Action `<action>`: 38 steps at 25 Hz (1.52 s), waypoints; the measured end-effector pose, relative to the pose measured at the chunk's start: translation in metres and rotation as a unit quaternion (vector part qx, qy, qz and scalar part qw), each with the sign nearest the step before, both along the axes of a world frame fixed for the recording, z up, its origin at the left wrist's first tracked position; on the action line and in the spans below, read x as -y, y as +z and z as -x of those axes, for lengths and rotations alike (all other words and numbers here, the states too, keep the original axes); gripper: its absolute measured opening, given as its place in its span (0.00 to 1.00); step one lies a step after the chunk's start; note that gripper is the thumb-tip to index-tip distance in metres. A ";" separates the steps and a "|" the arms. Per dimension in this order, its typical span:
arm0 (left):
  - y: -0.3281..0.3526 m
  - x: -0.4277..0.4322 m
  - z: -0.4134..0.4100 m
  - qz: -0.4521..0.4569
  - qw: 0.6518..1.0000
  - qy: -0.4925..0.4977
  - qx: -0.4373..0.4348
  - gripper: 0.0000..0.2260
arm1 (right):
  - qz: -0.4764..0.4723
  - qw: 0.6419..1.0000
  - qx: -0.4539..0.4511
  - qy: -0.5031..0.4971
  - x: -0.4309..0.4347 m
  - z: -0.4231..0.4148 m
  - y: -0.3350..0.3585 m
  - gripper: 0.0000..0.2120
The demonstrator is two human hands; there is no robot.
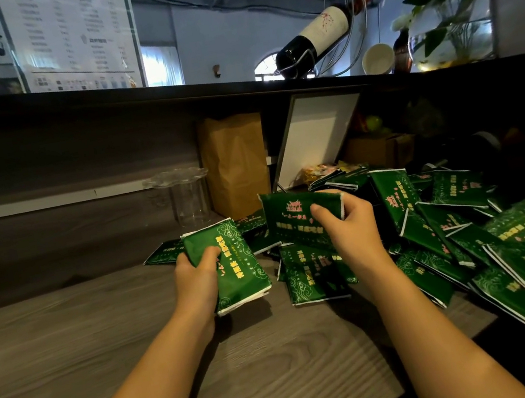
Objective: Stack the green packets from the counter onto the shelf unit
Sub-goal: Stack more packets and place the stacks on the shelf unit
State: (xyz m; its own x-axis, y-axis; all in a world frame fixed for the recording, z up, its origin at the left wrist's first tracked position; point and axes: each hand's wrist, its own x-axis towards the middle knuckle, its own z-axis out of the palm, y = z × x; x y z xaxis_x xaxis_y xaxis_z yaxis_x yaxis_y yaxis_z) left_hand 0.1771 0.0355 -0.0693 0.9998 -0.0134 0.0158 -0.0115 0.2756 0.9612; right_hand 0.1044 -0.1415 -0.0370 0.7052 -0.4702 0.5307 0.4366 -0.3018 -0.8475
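Note:
Several green packets (pixel 492 250) with white edges and yellow print lie in a loose heap on the grey wood-grain counter (pixel 105 346), mostly to the right. My left hand (pixel 196 279) grips a thick bundle of green packets (pixel 235 262) just above the counter, left of the heap. My right hand (pixel 349 226) holds a single green packet (pixel 295 216) by its right end, raised over the pile. No shelf unit can be made out in this view.
Against the dark back panel stand a clear glass vase (pixel 189 197), a brown paper bag (pixel 236 165) and a leaning white board (pixel 316 134). On the raised ledge above are a wine bottle in a wire holder (pixel 314 39), a cup (pixel 378 59) and a flower vase (pixel 451 35).

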 end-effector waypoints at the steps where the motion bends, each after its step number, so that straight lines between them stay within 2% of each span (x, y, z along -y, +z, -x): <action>1: 0.000 0.000 0.000 -0.004 1.000 0.003 0.001 0.03 | -0.025 1.000 0.006 0.009 -0.001 0.000 0.001 0.06; 4: 0.001 0.002 0.001 -0.015 1.000 0.010 0.011 0.02 | -0.061 0.997 0.012 0.054 -0.007 0.001 0.001 0.09; 6: 0.000 0.003 0.000 -0.014 1.000 0.005 0.015 0.05 | -0.018 0.997 0.024 0.076 -0.015 -0.001 -0.002 0.12; 8: -0.002 0.005 -0.005 0.001 1.000 -0.001 0.003 0.08 | 0.147 0.987 0.041 0.052 -0.025 -0.006 -0.009 0.13; 10: 0.000 0.008 -0.005 0.038 0.999 -0.008 -0.021 0.13 | 0.351 0.935 0.053 0.023 -0.036 -0.014 -0.019 0.15; 11: 0.002 0.009 -0.004 0.072 0.997 -0.014 -0.035 0.15 | 0.424 0.904 0.051 0.023 -0.041 -0.016 -0.022 0.17; 13: 0.004 0.008 -0.003 0.132 0.988 -0.046 -0.063 0.19 | 0.503 0.863 0.044 0.029 -0.048 -0.017 -0.025 0.19; 16: 0.005 0.001 -0.002 0.137 0.983 -0.094 -0.073 0.21 | 0.534 0.843 0.005 0.065 -0.054 -0.014 -0.024 0.21; 18: 0.004 -0.002 -0.004 0.114 0.988 -0.076 -0.072 0.20 | 0.497 0.857 -0.035 0.127 -0.058 -0.011 -0.023 0.23; 19: 0.005 -0.002 -0.003 0.111 0.989 -0.069 -0.068 0.19 | 0.459 0.876 -0.033 0.142 -0.058 -0.009 -0.022 0.22; 20: 0.006 -0.003 -0.002 0.114 0.989 -0.064 -0.067 0.18 | 0.416 0.900 -0.025 0.127 -0.055 -0.010 -0.020 0.19; 22: 0.008 -0.006 -0.001 0.126 0.987 -0.063 -0.082 0.17 | 0.357 0.933 -0.050 0.009 -0.040 -0.014 -0.018 0.14; 23: 0.009 -0.008 0.001 0.128 0.985 -0.064 -0.092 0.17 | 0.349 0.930 -0.097 -0.065 -0.029 -0.015 -0.016 0.12; 25: 0.009 -0.010 0.001 0.126 0.984 -0.068 -0.104 0.17 | 0.339 0.897 -0.236 -0.159 -0.003 -0.016 -0.017 0.12; 26: 0.009 -0.010 0.000 0.124 0.984 -0.069 -0.106 0.17 | 0.335 0.872 -0.313 -0.169 0.005 -0.015 -0.018 0.15; 28: 0.008 -0.011 -0.001 0.119 0.985 -0.068 -0.100 0.19 | 0.338 0.823 -0.432 -0.147 0.010 -0.013 -0.018 0.26; 30: 0.007 -0.012 -0.002 0.117 0.987 -0.064 -0.093 0.20 | 0.336 0.804 -0.475 -0.125 0.008 -0.013 -0.017 0.34; 31: 0.007 -0.012 -0.002 0.117 0.987 -0.061 -0.092 0.20 | 0.324 0.813 -0.469 -0.119 0.006 -0.014 -0.016 0.35; 33: 0.007 -0.012 -0.002 0.107 0.989 -0.058 -0.086 0.20 | 0.259 0.868 -0.412 -0.098 0.007 -0.015 -0.014 0.31; 36: 0.004 -0.008 -0.001 0.061 0.995 -0.043 -0.061 0.19 | 0.077 0.959 -0.272 -0.034 0.007 -0.010 -0.008 0.15; 37: 0.004 -0.007 -0.001 0.036 0.998 -0.032 -0.043 0.18 | 0.041 0.974 -0.222 -0.019 0.005 -0.007 -0.006 0.09; 38: 0.003 -0.006 0.000 0.009 0.999 -0.023 -0.021 0.18 | 0.029 0.984 -0.177 -0.014 0.001 -0.006 -0.005 0.08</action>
